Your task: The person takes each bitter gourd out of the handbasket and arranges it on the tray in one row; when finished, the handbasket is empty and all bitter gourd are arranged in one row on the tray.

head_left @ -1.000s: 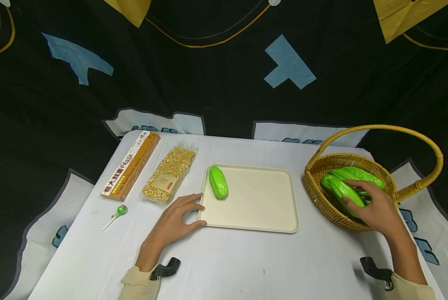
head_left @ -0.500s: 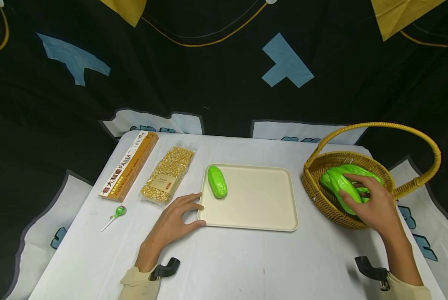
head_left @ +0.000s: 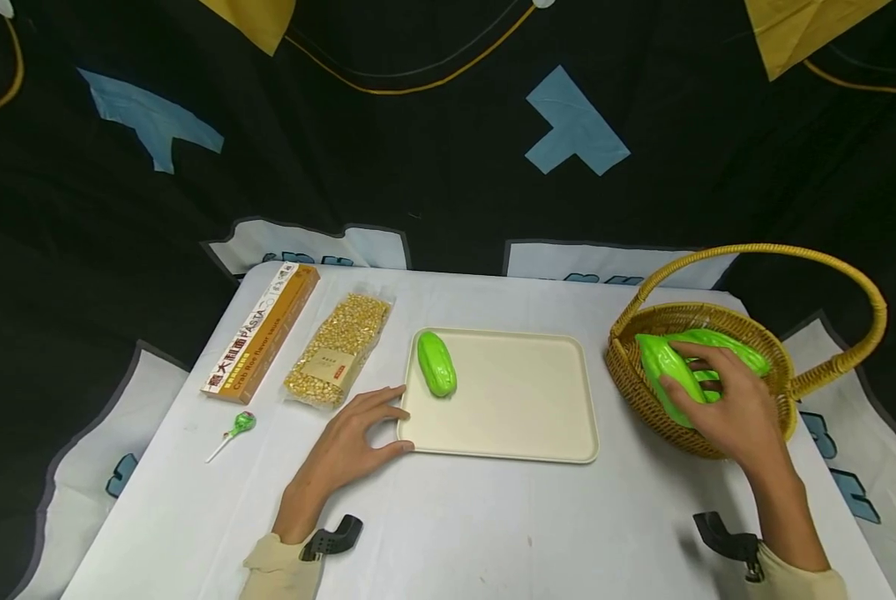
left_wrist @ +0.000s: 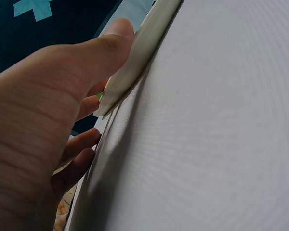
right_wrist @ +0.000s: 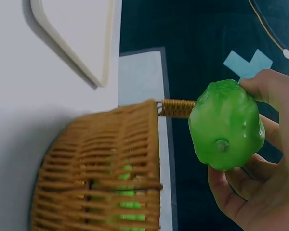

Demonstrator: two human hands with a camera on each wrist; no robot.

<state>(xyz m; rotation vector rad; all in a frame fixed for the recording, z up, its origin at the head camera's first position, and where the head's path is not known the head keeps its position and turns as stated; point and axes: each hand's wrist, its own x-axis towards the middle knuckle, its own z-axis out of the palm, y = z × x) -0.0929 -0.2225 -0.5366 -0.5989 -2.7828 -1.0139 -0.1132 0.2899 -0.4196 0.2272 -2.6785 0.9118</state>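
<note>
My right hand (head_left: pixel 733 404) grips a green, lumpy bitter melon (right_wrist: pixel 226 127), its thumb on one side and fingers on the other. In the right wrist view that melon is raised above the rim of the wicker basket (right_wrist: pixel 101 159). More green bitter melons (head_left: pixel 748 354) lie in the basket, partly hidden by the hand. One bitter melon (head_left: pixel 437 364) rests at the left end of the cream tray (head_left: pixel 508 400). Against the tray's lower left corner, my left hand (head_left: pixel 350 437) rests with fingers spread, the thumb touching the tray's edge.
A pasta box (head_left: pixel 262 333) and a bag of corn kernels (head_left: pixel 340 348) lie left of the tray. Nearer me is a green-wrapped lollipop (head_left: pixel 237 427). The basket's tall handle (head_left: pixel 763 248) arches over its opening. A dark curtain (head_left: pixel 432 167) hangs behind the table.
My right hand has closed round a bitter melon in the basket and lifted it, shifting slightly left. The left hand and tray have stayed put.
</note>
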